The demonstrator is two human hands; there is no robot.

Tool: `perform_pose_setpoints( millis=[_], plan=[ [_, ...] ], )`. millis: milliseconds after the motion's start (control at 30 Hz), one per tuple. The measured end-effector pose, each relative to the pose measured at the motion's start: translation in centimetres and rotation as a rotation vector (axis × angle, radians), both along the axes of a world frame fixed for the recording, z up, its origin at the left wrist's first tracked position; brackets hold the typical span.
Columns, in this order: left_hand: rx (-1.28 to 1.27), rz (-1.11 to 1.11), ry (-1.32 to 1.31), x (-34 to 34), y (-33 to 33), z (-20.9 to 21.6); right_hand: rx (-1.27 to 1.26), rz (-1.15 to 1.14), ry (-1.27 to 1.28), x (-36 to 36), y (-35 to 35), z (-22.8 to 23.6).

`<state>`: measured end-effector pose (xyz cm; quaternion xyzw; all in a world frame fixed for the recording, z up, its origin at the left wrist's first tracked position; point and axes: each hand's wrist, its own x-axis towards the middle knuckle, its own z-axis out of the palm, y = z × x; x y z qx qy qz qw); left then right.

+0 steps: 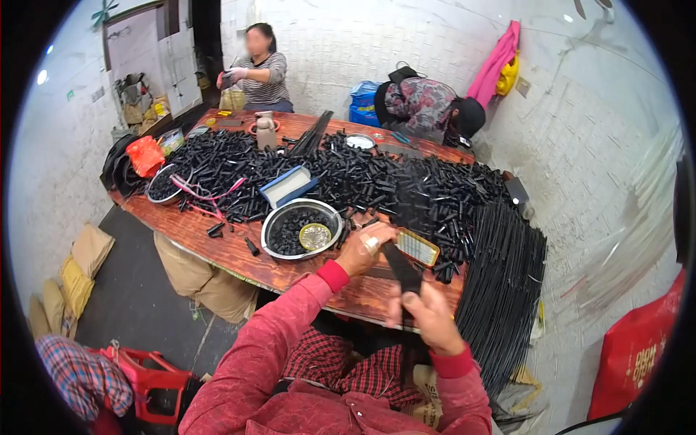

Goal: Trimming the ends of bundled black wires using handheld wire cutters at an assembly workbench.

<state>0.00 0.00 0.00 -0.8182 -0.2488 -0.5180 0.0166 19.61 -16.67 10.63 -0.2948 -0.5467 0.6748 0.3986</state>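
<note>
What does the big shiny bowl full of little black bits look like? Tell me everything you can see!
The bowl is round, wide and silvery, like metal, with a smooth, shiny rim. It stands upright on the red-brown table, near its front edge. Inside are many small black pieces and a little round yellow-rimmed container holding silvery bits. A blue-edged box is just behind; the left hand is close on the right. I can't tell whether either touches it.
</note>
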Motion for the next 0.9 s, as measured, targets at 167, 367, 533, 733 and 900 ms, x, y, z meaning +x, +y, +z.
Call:
perform_pose_setpoints(
  millis=[167, 367, 533, 733, 900],
  plan=[
    [-0.042, 0.114, 0.038, 0.1, 0.6, -10.3, 0.08, 0.034, 0.0, -0.4, 0.6, -8.9],
    [-0.351, 0.03, 0.209, -2.8, 0.6, -12.8, 0.028, -0.021, 0.032, -0.4, -0.4, -10.8],
    [-0.677, -0.323, 0.049, -1.5, -6.7, -3.2, 0.05, -0.041, -0.001, -1.4, -0.2, -11.4],
    [-0.696, -0.398, 0.166, -2.0, -6.0, 0.7, 0.247, -0.095, -0.04, -3.4, 2.3, -9.5],
    [-0.706, -0.488, 0.155, -2.1, -5.0, 0.8, 0.242, -0.085, 0.067, -4.3, 2.9, -11.1]
  ],
)
